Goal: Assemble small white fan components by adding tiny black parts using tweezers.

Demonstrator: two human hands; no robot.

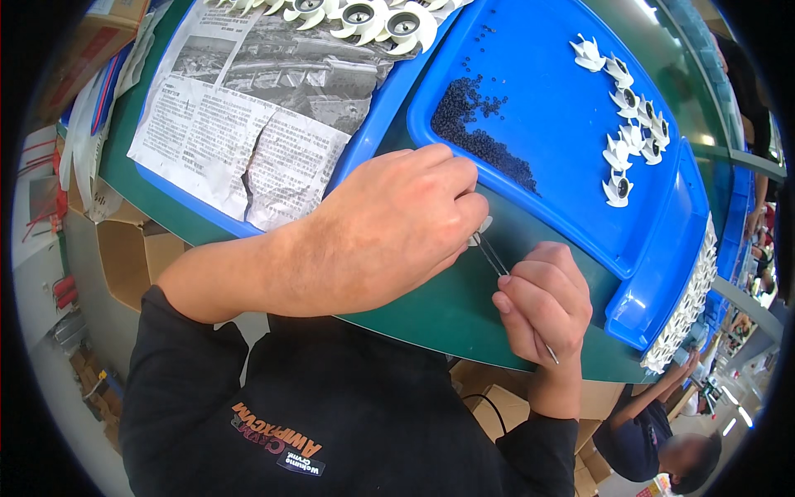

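Observation:
My left hand (402, 211) is closed around a small white part, most of it hidden by my fingers; an edge of a white piece (483, 229) shows by the fingertips. Between the fingers of my right hand (546, 300) is a pair of metal tweezers (494, 257), its tips reaching to that white piece. Both hands are over the table's near edge, in front of a blue tray (571, 153). Inside that tray lie a heap of tiny black rings (472, 132) and, toward its right side, several white fan wheels (627, 102).
Newspaper (248, 132) covers another tray at the left, with white fan wheels (358, 15) along its far end. A smaller blue tray (642, 302) and many white wheels (689, 286) are at the right. A person (654, 439) works beyond them. Cardboard boxes (132, 257) stand left of the green table (439, 311).

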